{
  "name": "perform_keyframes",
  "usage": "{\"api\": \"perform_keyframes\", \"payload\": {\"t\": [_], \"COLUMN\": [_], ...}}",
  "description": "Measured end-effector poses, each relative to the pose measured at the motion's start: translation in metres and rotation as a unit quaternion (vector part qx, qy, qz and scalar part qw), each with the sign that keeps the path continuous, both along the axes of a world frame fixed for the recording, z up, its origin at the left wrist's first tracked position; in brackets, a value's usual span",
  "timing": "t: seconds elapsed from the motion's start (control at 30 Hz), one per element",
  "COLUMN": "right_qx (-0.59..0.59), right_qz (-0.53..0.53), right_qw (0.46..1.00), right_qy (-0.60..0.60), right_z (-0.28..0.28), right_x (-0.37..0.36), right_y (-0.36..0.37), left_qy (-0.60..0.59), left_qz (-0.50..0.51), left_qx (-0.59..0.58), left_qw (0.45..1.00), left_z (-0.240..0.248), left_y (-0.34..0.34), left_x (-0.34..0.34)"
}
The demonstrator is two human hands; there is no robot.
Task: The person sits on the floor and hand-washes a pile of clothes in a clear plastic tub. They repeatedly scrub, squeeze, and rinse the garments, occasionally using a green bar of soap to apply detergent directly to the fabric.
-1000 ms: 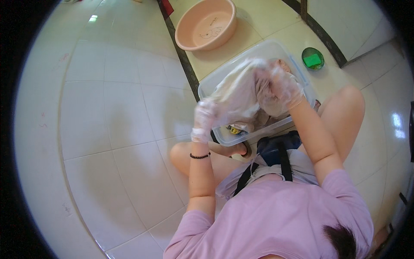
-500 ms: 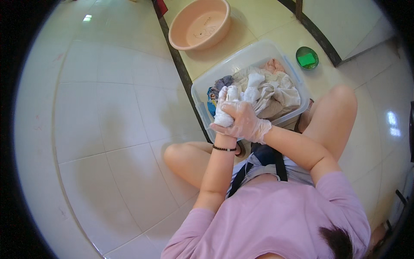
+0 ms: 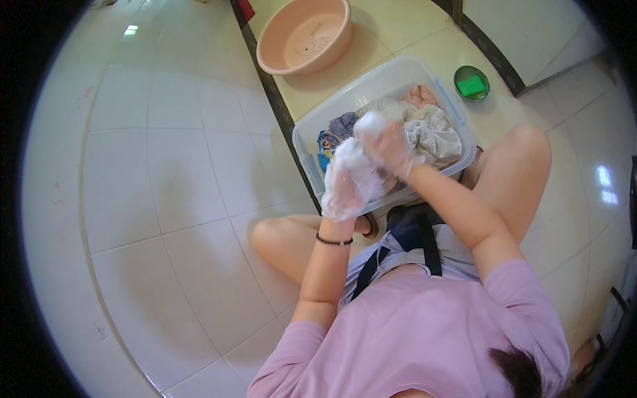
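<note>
My left hand, in a clear plastic glove, is raised over the near left part of a clear plastic tub. White cloth bunches over and around its fingers. Right beside it, my gloved right hand is smeared by motion, its fingers closed round another white part of what looks like the same cloth. How the two parts join is hidden between the hands. Below them, in the tub, lie damp-looking clothes: a cream garment, a peach piece and a grey-blue piece.
A peach basin stands beyond the tub. To the tub's right, a dark round dish holds a green bar of soap. A dark strip divides white tiles from yellowish ones. My bent knees flank the tub's near side.
My right hand has let go of my left wrist area and moved up and right with white cloth. My left hand has dropped slightly toward me, and its fingers are now covered by bunched cloth.
</note>
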State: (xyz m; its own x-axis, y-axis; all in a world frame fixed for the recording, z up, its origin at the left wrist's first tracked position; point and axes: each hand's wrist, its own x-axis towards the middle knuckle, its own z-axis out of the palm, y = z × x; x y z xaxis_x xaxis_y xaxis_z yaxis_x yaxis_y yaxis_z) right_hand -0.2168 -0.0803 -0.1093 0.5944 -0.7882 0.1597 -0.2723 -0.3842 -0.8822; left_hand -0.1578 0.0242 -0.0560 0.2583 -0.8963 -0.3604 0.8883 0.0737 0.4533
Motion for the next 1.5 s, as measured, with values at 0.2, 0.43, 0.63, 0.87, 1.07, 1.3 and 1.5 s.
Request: {"api": "perform_keyframes", "payload": {"t": [0.2,0.43,0.63,0.87,1.07,1.3,1.5], "right_qx": [0.003,0.402,0.194,0.305,-0.322,0.03,-0.279], "right_qz": [0.127,0.305,0.307,0.104,0.137,0.078,0.08], "right_qw": [0.986,0.838,0.932,0.869,0.932,0.989,0.947], "right_qy": [-0.109,-0.206,-0.014,-0.377,-0.1,-0.119,-0.14], "right_z": [-0.017,0.004,-0.043,-0.026,0.066,0.013,0.056], "right_x": [-0.02,-0.043,-0.019,-0.004,-0.004,-0.004,-0.009], "right_y": [-0.063,-0.103,-0.055,-0.055,0.046,0.0,0.05], "left_qy": [-0.044,-0.214,-0.185,-0.49,-0.054,-0.289,-0.088], "left_qz": [0.036,0.145,0.158,0.056,-0.022,0.006,0.039], "left_qx": [0.037,0.071,0.056,0.073,-0.187,0.021,0.02], "left_qw": [0.998,0.963,0.968,0.867,0.981,0.957,0.995], "left_z": [0.031,0.036,0.042,0.031,-0.053,-0.02,-0.008], "left_y": [0.007,0.027,0.026,0.024,0.006,0.001,0.007], "left_x": [0.023,0.043,0.05,0.047,0.057,-0.017,0.003]}}
